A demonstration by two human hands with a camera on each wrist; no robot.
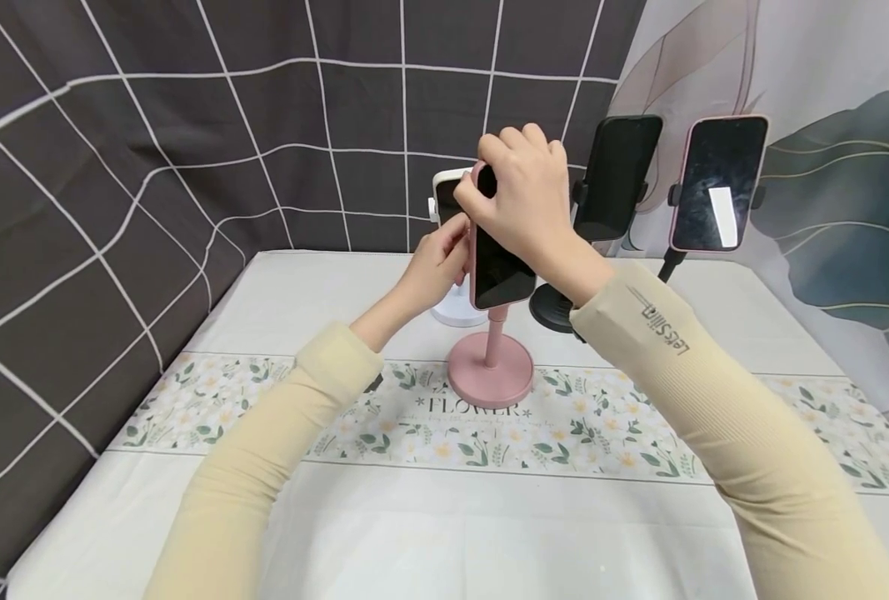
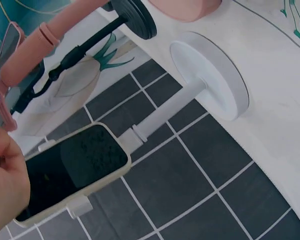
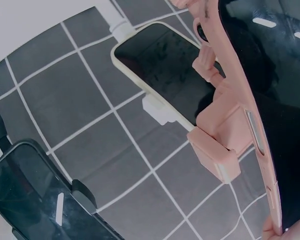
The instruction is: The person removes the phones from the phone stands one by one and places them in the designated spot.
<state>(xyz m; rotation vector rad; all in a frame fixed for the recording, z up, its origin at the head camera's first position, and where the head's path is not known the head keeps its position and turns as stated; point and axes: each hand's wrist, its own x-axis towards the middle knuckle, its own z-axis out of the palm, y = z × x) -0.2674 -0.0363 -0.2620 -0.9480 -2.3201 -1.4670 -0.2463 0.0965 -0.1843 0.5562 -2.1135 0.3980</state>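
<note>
In the head view my right hand (image 1: 522,187) grips the top of a pink-cased phone (image 1: 500,271), which stands upright in front of a pink phone stand (image 1: 491,367). My left hand (image 1: 440,258) has curled fingers at the phone's left edge, where they seem to hold the stand's clamp; the exact contact is hidden. The left wrist view has that hand (image 2: 7,182) beside the stand's pink pole (image 2: 47,35). From the right wrist, a pink clamp arm (image 3: 217,145) sticks out past the edge of the phone (image 3: 267,165).
Behind stands a white phone stand (image 2: 210,75) holding a white-cased phone (image 2: 82,167). To the right are a black phone (image 1: 616,179) and another pink-cased phone (image 1: 719,183), each on a black stand. A floral cloth (image 1: 444,525) covers the table; dark grid fabric (image 1: 354,108) hangs behind.
</note>
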